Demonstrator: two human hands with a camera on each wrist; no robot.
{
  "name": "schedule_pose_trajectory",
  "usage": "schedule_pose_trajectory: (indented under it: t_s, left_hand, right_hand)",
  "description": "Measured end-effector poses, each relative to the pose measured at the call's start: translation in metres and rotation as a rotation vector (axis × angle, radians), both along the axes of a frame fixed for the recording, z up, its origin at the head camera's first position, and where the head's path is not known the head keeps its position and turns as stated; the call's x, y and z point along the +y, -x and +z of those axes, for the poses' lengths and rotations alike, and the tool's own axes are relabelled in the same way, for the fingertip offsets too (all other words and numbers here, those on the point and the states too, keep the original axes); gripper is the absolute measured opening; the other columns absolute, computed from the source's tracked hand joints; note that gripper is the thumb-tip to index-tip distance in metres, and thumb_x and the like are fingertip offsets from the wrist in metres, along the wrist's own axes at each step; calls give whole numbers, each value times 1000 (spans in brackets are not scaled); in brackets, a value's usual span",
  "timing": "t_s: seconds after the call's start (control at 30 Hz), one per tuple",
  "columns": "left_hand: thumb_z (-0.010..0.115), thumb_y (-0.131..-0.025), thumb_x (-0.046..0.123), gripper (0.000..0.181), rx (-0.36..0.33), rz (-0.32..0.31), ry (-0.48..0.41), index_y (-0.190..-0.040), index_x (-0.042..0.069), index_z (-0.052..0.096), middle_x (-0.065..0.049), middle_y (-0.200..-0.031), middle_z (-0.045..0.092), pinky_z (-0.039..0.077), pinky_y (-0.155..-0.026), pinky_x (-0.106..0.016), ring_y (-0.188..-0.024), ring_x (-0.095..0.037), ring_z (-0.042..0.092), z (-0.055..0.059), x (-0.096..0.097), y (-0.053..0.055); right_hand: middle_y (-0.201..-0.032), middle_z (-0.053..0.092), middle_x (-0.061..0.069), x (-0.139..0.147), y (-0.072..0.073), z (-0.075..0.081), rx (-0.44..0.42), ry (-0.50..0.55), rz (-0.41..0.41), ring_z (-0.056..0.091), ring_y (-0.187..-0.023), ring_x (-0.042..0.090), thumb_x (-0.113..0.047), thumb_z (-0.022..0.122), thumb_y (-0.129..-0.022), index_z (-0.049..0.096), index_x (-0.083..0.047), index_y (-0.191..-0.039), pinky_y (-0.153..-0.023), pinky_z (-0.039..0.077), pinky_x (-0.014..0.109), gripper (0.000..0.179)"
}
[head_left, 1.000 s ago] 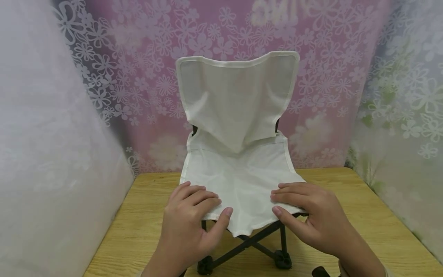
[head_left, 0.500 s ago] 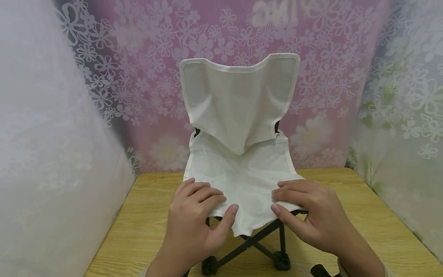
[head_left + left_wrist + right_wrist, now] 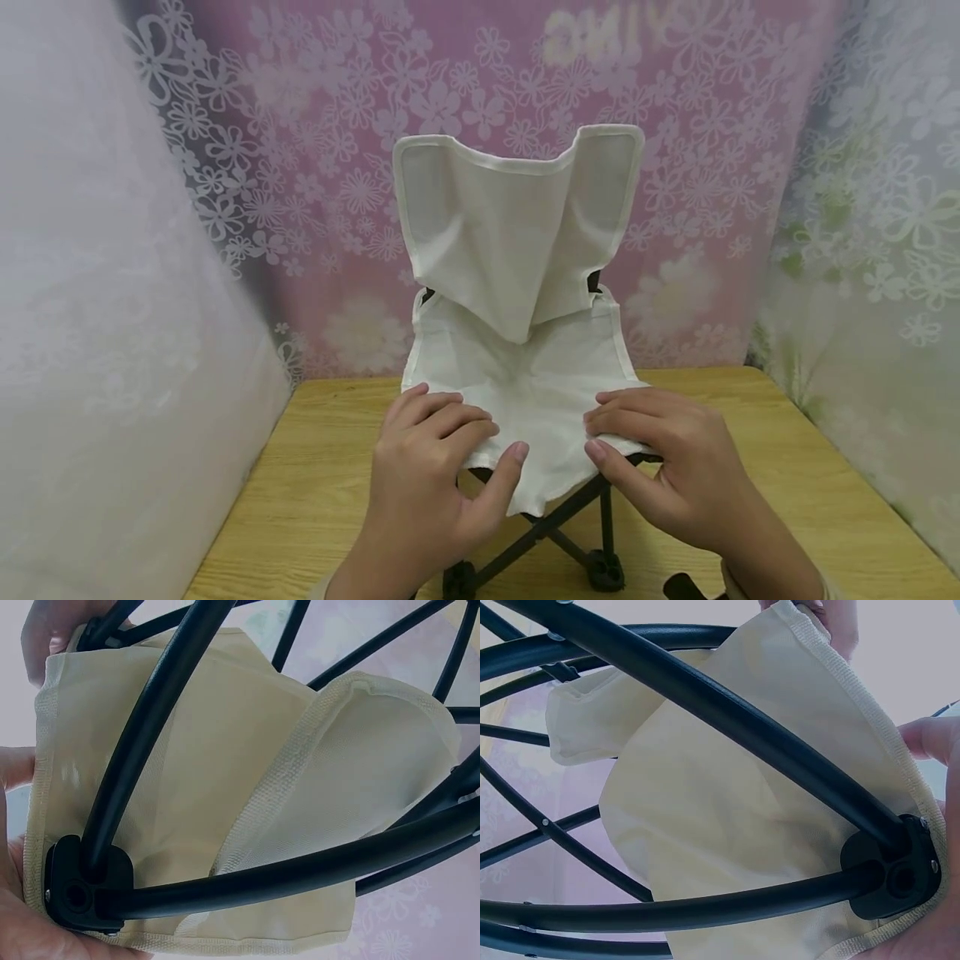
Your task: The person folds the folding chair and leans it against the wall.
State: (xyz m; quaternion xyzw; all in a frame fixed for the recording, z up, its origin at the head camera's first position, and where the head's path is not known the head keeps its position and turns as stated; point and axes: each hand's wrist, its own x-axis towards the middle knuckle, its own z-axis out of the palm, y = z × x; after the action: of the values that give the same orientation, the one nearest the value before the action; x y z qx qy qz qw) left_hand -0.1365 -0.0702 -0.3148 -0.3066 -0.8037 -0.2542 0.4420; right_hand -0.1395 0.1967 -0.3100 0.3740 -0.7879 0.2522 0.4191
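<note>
A small folding chair (image 3: 517, 367) with white fabric and black tubular legs stands on a wooden table (image 3: 322, 467). My left hand (image 3: 435, 467) grips the seat's front left corner, its bent fingers over the fabric and its thumb at the front edge. Around the front right corner, my right hand (image 3: 667, 458) holds in a similar way. From below, the left wrist view shows a black corner joint (image 3: 86, 885) against the fabric beside the left palm. In the right wrist view, another corner joint (image 3: 892, 870) lies close to the right palm. The seat sags in the middle.
A pink flowered curtain (image 3: 330, 167) hangs behind the table. Pale sheets close in the left side (image 3: 112, 333) and the right side (image 3: 885, 350). Part of a black rounded object (image 3: 681, 586) shows by the right wrist.
My left hand has shifted right, carrying the left seat corner inward. The chair has narrowed, its backrest has sunk slightly and folds more deeply. My right hand has edged slightly left.
</note>
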Motion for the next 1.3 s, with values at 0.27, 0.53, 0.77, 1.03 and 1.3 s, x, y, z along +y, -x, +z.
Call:
schedule_pose_trajectory:
  t_s: [0.27, 0.53, 0.77, 1.03, 1.3]
  left_hand:
    - [72, -95, 41, 27, 29, -7, -18, -82, 18, 81, 8, -88, 78, 51, -99, -50, -94, -20, 72, 4, 4, 1]
    - [71, -94, 39, 27, 92, -26, -44, -82, 17, 80, 7, -87, 78, 52, -98, -46, -93, -21, 72, 8, 10, 3]
    - [71, -95, 39, 27, 87, -37, -50, -84, 16, 81, 6, -89, 79, 52, -99, -49, -94, -21, 73, 11, 13, 2]
    - [72, -93, 38, 24, 95, -38, -53, -85, 17, 81, 7, -90, 79, 51, -101, -52, -96, -21, 73, 13, 16, 2]
    - [77, -88, 32, 17, 127, -60, -72, -82, 16, 80, 7, -87, 78, 52, -100, -52, -94, -22, 73, 17, 20, 0]
  right_hand:
    - [-99, 80, -9, -2, -1, 3, -10, 15, 12, 77, -99, 21, -21, 73, -95, 83, -21, -98, -104, 50, 15, 11]
    - [-102, 80, -9, -6, -4, 6, -37, 43, 27, 76, -104, 20, -4, 66, -92, 82, -23, -97, -105, 49, 14, 25]
    - [-101, 80, -7, -10, -6, 8, -47, 74, 33, 76, -104, 20, -3, 66, -90, 82, -24, -97, -105, 49, 14, 27]
    - [-99, 80, -5, -16, -6, 11, -44, 109, 68, 77, -104, 21, -1, 64, -90, 82, -21, -97, -105, 50, 16, 28]
    - [-97, 80, -2, -20, -7, 11, -20, 135, 88, 76, -104, 19, 1, 59, -93, 81, -18, -96, -103, 52, 17, 29]
